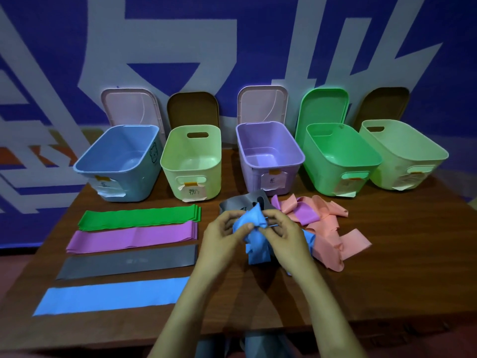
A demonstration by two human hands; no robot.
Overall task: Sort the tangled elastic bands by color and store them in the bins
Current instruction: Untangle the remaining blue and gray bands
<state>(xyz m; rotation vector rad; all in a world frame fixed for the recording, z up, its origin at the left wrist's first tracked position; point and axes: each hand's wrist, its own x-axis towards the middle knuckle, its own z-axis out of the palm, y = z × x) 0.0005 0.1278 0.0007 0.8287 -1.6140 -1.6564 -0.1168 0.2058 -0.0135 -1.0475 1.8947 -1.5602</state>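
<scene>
Pinching a knotted blue band (251, 220) in left hand (222, 236) and right hand (284, 233), above the table (387, 280) beside the pink tangle (327, 228). Tease folds apart gently, no yanking; possibly snagged on grey band (245, 202) behind. Lay flat onto blue strip (111, 295).

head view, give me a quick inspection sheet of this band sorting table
surface: brown wooden table.
job's things: laid flat at left, far to near: green bands, purple bands, grey band, blue band; knotted blue band in the hands; tangled pile of pink, purple and grey bands at right; row of five open bins at the back, no bands seen inside.
clutter: nothing seen.
grippers: left hand and right hand both pinch the knotted blue band.
cables: nothing seen.
surroundings: lids leaning behind the bins; blue and white wall.
</scene>
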